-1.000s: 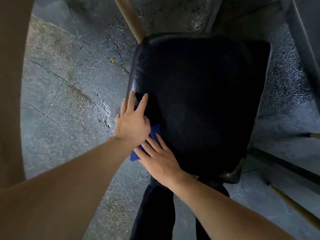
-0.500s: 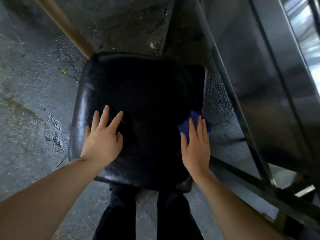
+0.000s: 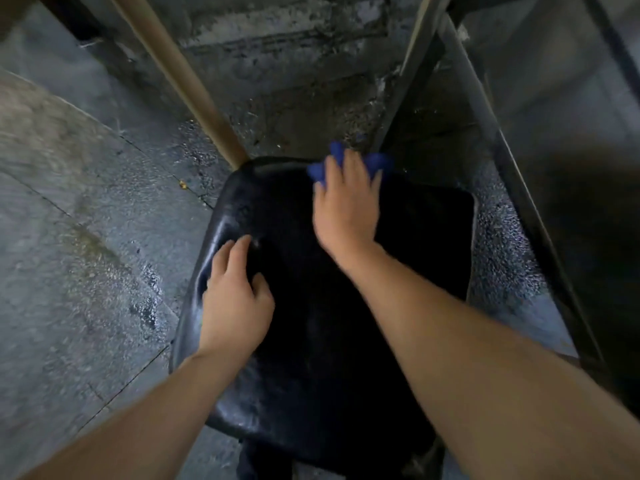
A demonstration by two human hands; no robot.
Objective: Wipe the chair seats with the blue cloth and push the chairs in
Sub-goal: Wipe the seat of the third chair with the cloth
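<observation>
A black padded chair seat (image 3: pixel 311 323) fills the middle of the view, seen from above. My right hand (image 3: pixel 346 206) lies flat on the blue cloth (image 3: pixel 375 162) at the seat's far edge, and the cloth bulges out past my fingertips. My left hand (image 3: pixel 235 299) rests on the seat's left side, fingers slightly bent and spread, holding nothing. Both forearms reach in from the bottom of the frame.
A tan wooden leg (image 3: pixel 180 81) slants down to the seat's far left corner. A dark metal frame (image 3: pixel 512 174) runs along the right. Grey stone floor (image 3: pixel 69 237) lies to the left, with wet patches. My dark trousers (image 3: pixel 256 462) show below the seat.
My right hand has slid the blue cloth from the seat's right edge up to its far edge. My left hand stays on the left side. The view has shifted.
</observation>
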